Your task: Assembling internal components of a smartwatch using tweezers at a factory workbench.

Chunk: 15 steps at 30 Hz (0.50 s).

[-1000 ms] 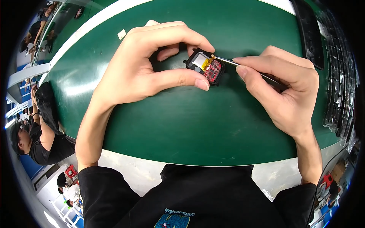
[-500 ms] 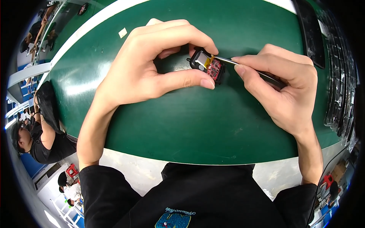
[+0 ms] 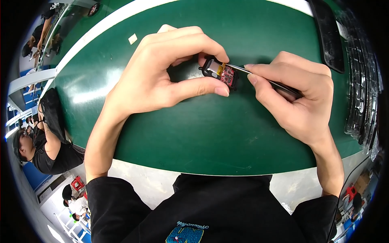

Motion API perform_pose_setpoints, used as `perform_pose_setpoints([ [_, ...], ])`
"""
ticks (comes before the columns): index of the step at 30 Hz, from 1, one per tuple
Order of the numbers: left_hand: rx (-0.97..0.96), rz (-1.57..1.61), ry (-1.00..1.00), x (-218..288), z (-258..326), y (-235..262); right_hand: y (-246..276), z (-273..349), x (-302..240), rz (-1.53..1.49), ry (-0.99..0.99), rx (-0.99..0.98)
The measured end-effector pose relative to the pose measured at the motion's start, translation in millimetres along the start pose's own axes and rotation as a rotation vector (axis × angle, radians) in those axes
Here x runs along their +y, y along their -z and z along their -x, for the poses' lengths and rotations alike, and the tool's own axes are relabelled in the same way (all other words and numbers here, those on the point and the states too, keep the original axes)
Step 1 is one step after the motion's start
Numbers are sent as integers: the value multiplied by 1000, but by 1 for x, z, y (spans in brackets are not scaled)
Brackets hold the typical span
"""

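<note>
Between the thumb and fingers of my left hand (image 3: 162, 75) is a small black electronic device (image 3: 219, 72) with its inside showing. A red circuit board (image 3: 228, 76) fills its right end, and a silvery block (image 3: 213, 67) lies at the left end, with yellow tape between them. My right hand (image 3: 298, 89) pinches slim metal tweezers (image 3: 275, 83) like a pen. Their tip meets the device's upper edge by the yellow tape; whether it grips anything there is too small to tell. My left fingertips partly hide the device's far side.
A small pale square piece (image 3: 132, 39) lies on the green table (image 3: 194, 129) at the upper left. Along the right side are a long black tray (image 3: 327, 34) and stacked clear plastic trays (image 3: 360, 89). Another person (image 3: 50, 139) sits past the left edge.
Both hands have shifted slightly, the device moving a little down and left with my left hand. The tweezers' tip stays at the device's upper edge.
</note>
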<state>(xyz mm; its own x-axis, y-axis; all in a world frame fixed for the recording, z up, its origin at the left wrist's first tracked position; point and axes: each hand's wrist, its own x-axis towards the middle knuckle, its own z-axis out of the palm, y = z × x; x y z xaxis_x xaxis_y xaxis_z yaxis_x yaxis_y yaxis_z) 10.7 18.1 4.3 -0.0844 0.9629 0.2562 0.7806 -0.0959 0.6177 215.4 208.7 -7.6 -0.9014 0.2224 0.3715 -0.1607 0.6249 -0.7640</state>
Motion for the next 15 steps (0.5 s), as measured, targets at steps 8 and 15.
perform_pose_setpoints([
  [8,13,-3,42,3,3,-6,6,1,0,-150,-178,126],
  [15,12,43,6,-1,7,-4,3,-8,-19,-38,-182,-38],
])
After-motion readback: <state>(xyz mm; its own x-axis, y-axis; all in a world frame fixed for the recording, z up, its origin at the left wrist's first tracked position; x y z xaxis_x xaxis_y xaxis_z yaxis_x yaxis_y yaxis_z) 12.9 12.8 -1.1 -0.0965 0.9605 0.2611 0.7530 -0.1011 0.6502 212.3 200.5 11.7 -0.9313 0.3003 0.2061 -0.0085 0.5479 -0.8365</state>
